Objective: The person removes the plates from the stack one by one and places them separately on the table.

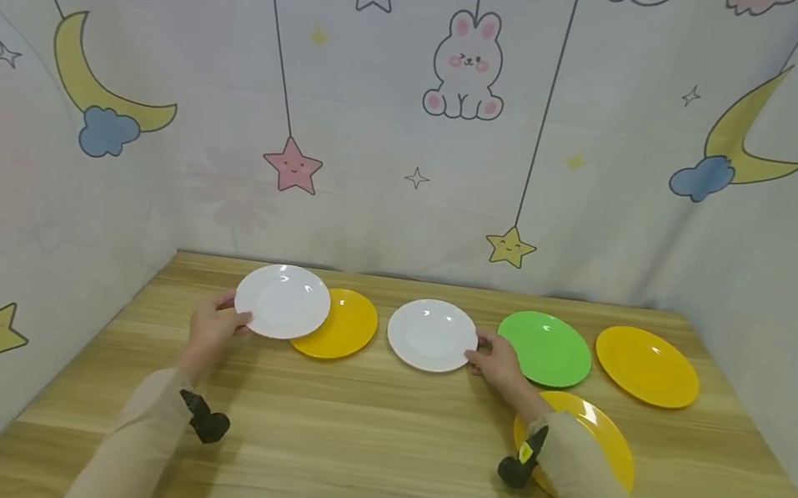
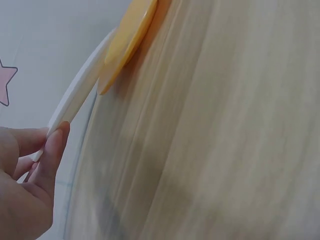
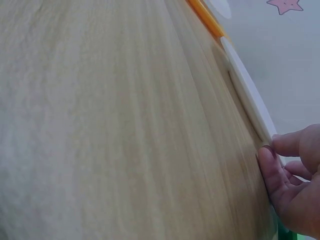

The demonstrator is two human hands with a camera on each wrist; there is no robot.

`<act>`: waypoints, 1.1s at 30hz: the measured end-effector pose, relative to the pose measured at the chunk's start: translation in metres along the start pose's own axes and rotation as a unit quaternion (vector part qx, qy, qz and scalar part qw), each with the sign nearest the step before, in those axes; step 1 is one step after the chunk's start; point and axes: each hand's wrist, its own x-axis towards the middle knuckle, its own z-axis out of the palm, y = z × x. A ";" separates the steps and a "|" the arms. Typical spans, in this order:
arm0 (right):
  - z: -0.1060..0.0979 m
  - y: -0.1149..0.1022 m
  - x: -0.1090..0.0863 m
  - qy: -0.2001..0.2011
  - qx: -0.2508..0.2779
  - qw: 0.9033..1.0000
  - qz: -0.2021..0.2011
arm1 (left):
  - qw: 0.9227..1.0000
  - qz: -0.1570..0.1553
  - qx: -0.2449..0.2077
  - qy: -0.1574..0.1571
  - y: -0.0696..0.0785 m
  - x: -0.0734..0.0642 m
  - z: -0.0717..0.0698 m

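Note:
With thumb and fingers, my left hand (image 1: 213, 327) pinches the left rim of a white plate (image 1: 282, 302). In the left wrist view this white plate (image 2: 80, 87) is held up off the table, partly over a yellow plate (image 1: 343, 327). My right hand (image 1: 498, 361) pinches the right rim of a second white plate (image 1: 432, 336), which sits low at the tabletop. Seen from the right wrist, that plate (image 3: 249, 92) has its near edge between thumb and fingers. Just right of the right hand lies a green plate (image 1: 545, 350).
Another yellow plate (image 1: 646, 366) lies at the back right of the wooden table (image 1: 341, 460). One more yellow plate (image 1: 594, 435) is partly covered by the right forearm. A patterned cloth (image 1: 387, 113) hangs behind the table and along both sides.

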 end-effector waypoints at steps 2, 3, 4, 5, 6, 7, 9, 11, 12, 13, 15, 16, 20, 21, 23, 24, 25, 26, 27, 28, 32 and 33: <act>0.000 0.001 0.000 -0.001 0.002 1.000 0.002 | 1.000 -0.008 -0.010 0.011 -0.004 0.000 -0.004; 0.001 0.001 0.001 -0.002 0.001 1.000 0.002 | 1.000 -0.010 -0.017 0.017 -0.005 0.000 -0.006; 0.001 0.001 0.001 -0.002 0.002 1.000 0.002 | 0.999 -0.011 -0.024 0.023 -0.007 0.000 -0.008; 0.000 0.002 0.001 -0.002 0.002 1.000 0.000 | 0.999 -0.012 -0.027 0.028 -0.008 0.000 -0.010; 0.000 0.002 0.001 -0.002 0.002 1.000 0.000 | 0.999 -0.011 -0.031 0.032 -0.010 0.001 -0.012; 0.000 0.002 0.002 -0.002 0.003 1.000 -0.001 | 0.999 -0.011 -0.037 0.036 -0.010 0.001 -0.014; 0.000 0.002 0.002 -0.002 0.004 1.000 -0.002 | 0.998 -0.014 -0.038 0.040 -0.012 0.000 -0.018; 0.001 0.002 0.002 -0.001 0.005 1.000 -0.002 | 0.998 -0.017 -0.037 0.045 -0.014 0.000 -0.022; 0.001 0.001 0.002 -0.002 0.006 1.000 -0.002 | 0.998 -0.019 -0.039 0.049 -0.015 -0.001 -0.024; 0.001 0.002 0.001 -0.003 0.005 1.000 -0.001 | 0.998 -0.020 -0.041 0.052 -0.015 -0.002 -0.026; 0.001 0.002 0.001 -0.003 0.008 1.000 0.002 | 0.997 -0.024 -0.046 0.059 -0.018 -0.003 -0.030; 0.001 0.002 0.001 -0.003 0.008 1.000 0.004 | 0.996 -0.027 -0.049 0.063 -0.019 -0.003 -0.032; 0.002 0.001 0.000 -0.001 0.008 1.000 0.006 | 0.995 -0.039 -0.053 0.076 -0.025 -0.004 -0.038; 0.002 0.001 0.000 -0.001 0.007 1.000 0.005 | 0.995 -0.041 -0.053 0.078 -0.026 -0.005 -0.040; 0.001 0.001 0.000 -0.001 0.006 1.000 0.004 | 0.995 -0.044 -0.054 0.077 -0.028 -0.006 -0.042; 0.002 0.001 0.000 0.000 0.006 1.000 0.004 | 0.995 -0.045 -0.055 0.077 -0.028 -0.006 -0.042; 0.002 0.001 0.000 0.000 0.007 1.000 0.004 | 0.995 -0.045 -0.055 0.075 -0.029 -0.007 -0.043; 0.002 0.001 -0.001 0.001 0.009 1.000 0.006 | 0.995 -0.046 -0.057 0.073 -0.030 -0.007 -0.044; 0.002 0.001 -0.001 0.000 0.009 1.000 0.004 | 0.995 -0.047 -0.058 0.073 -0.030 -0.007 -0.045; 0.002 0.001 -0.001 0.001 0.010 1.000 0.005 | 0.995 -0.047 -0.059 0.073 -0.031 -0.008 -0.045; 0.001 0.001 -0.001 0.002 0.013 1.000 0.008 | 0.994 -0.053 -0.067 0.069 -0.034 -0.007 -0.046; 0.001 0.001 -0.001 0.002 0.012 1.000 0.007 | 0.994 -0.054 -0.070 0.068 -0.034 -0.007 -0.047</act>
